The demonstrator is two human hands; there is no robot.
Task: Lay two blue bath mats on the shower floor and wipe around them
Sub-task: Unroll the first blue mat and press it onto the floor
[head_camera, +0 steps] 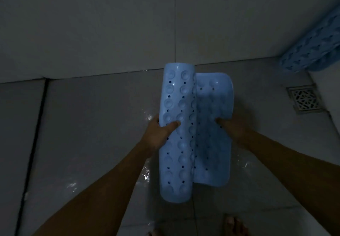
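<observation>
A blue bath mat (185,143), partly rolled, hangs in the air above the wet shower floor (92,125); suction cups and holes show on the rolled left part. My left hand (161,131) grips the roll, thumb on top. My right hand (233,127) holds the unrolled flap at its right edge, thumb pressed on the mat. A second blue mat (312,52) leans at the right wall, near the corner.
A square metal floor drain (304,98) sits at the right, below the second mat. Pale wall tiles (128,24) rise behind. A dark floor joint (35,143) runs down the left. My bare feet (235,224) stand at the bottom edge.
</observation>
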